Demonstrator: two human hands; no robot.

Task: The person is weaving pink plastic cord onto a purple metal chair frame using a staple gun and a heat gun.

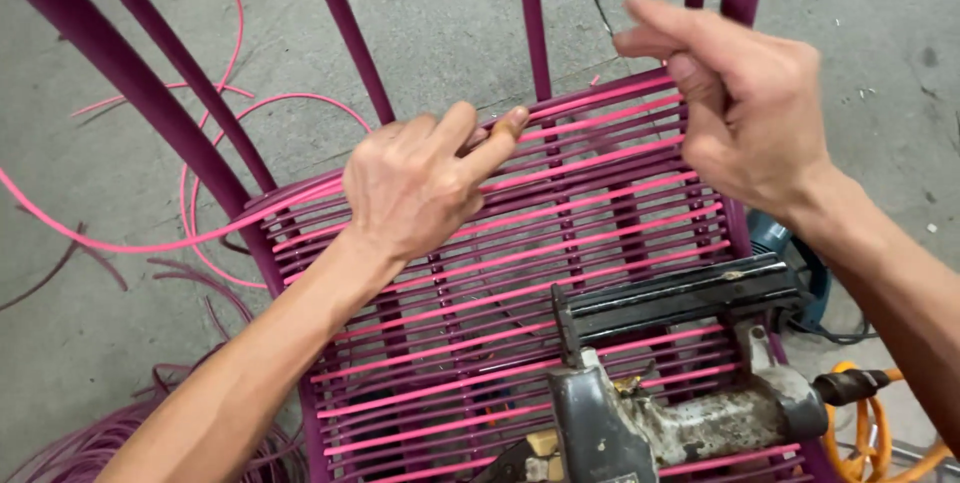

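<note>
Below, grey concrete floor (pixel 450 13) under the magenta frame (pixel 130 83), left hand (pixel 420 183) pinching pink cord (pixel 600 158), right hand (pixel 740 103) loosely curled, empty.

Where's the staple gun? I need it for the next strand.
The staple gun lies low in the head view on the woven pink seat, below the right hand.

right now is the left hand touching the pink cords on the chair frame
Touching. The head view shows the left hand resting on the pink cords, fingers pressed against them.

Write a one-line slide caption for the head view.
Left hand and right hand pull pink cord across a purple chair frame; a pneumatic stapler rests on it.
</note>
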